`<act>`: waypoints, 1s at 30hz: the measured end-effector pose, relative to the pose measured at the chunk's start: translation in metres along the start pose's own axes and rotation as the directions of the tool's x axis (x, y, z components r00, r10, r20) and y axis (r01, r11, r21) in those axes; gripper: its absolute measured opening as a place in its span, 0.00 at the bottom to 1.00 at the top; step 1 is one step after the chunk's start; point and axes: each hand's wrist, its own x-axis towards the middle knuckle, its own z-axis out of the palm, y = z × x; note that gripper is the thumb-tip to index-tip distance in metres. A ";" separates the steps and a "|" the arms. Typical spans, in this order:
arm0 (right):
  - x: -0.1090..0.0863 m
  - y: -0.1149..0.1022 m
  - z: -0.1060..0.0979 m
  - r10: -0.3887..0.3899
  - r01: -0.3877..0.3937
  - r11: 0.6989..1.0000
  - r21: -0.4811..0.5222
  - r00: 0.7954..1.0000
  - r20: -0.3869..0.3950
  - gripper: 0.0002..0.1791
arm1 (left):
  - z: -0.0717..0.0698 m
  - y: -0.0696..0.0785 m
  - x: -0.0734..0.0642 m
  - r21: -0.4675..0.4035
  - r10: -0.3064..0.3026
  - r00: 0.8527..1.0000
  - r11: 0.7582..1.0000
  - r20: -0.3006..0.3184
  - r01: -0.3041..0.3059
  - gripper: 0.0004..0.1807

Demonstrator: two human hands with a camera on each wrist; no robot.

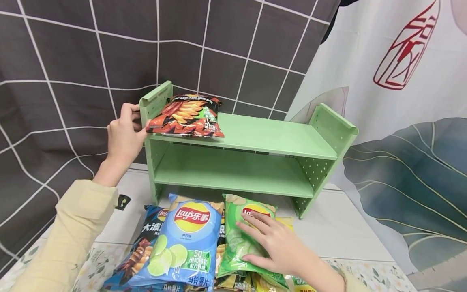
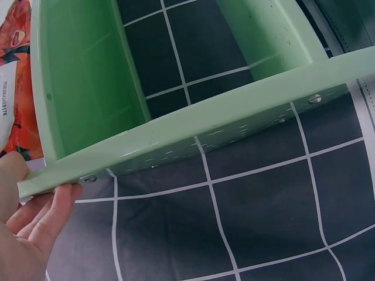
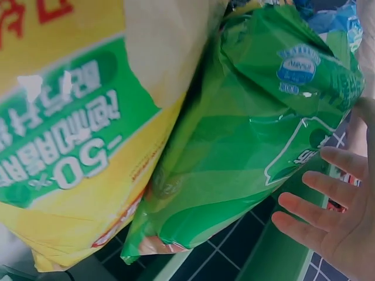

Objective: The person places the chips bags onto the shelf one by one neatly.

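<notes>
A two-tier green shelf rack stands at the back. My left hand grips the upper left side panel, thumb in front and fingers behind; the left wrist view shows the panel edge between them. By that thumb, a red bag of potato chips lies on the left end of the top tier. My right hand is spread over a green bag of chips, fingers extended. In the right wrist view those fingers lie along the side of the green bag.
Left of the green bag lies a blue lime chips bag, overlapping a dark blue bag. A yellow bag is beside the green one. Behind the rack hangs a dark grid-patterned cloth. The lower tier spans both side panels.
</notes>
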 end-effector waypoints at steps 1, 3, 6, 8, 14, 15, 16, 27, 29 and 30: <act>-0.001 0.000 0.000 -0.009 0.009 1.000 0.002 1.000 -0.009 0.34 | 0.000 0.000 0.000 0.000 0.000 1.000 1.000 0.002 0.000 0.19; -0.004 0.000 0.000 -0.019 0.019 1.000 0.001 1.000 -0.022 0.34 | 0.000 0.000 0.000 0.000 -0.001 1.000 1.000 0.005 0.001 0.19; -0.007 -0.001 0.000 -0.013 0.013 1.000 0.006 1.000 -0.016 0.34 | 0.000 0.000 0.000 -0.002 -0.003 1.000 1.000 0.006 0.003 0.19; -0.009 -0.002 0.000 0.000 0.000 1.000 0.010 1.000 -0.001 0.34 | 0.000 0.000 0.000 -0.003 -0.004 1.000 1.000 0.004 0.004 0.19; -0.016 -0.002 0.002 0.010 -0.011 0.999 0.032 1.000 0.022 0.34 | 0.000 0.000 0.000 -0.001 0.001 1.000 1.000 0.000 -0.001 0.20; -0.017 -0.003 0.002 0.010 -0.010 0.999 0.035 1.000 0.022 0.34 | 0.000 0.000 0.000 0.000 0.002 1.000 1.000 0.001 -0.002 0.20; -0.018 -0.003 0.002 0.008 -0.009 0.999 0.035 1.000 0.022 0.34 | 0.000 0.000 0.000 0.000 0.002 1.000 1.000 0.002 -0.002 0.20; -0.020 -0.008 0.002 0.008 -0.008 1.000 -0.007 0.999 0.051 0.37 | -0.001 0.000 0.000 -0.007 0.002 1.000 1.000 0.004 -0.002 0.20; -0.021 -0.009 0.002 0.019 -0.018 1.000 -0.016 0.997 0.076 0.39 | 0.000 0.000 0.001 -0.007 0.000 1.000 1.000 0.004 0.000 0.20; -0.021 -0.010 0.002 0.025 -0.023 1.000 -0.020 0.996 0.090 0.41 | 0.000 0.000 0.001 -0.008 -0.002 1.000 1.000 0.004 0.002 0.20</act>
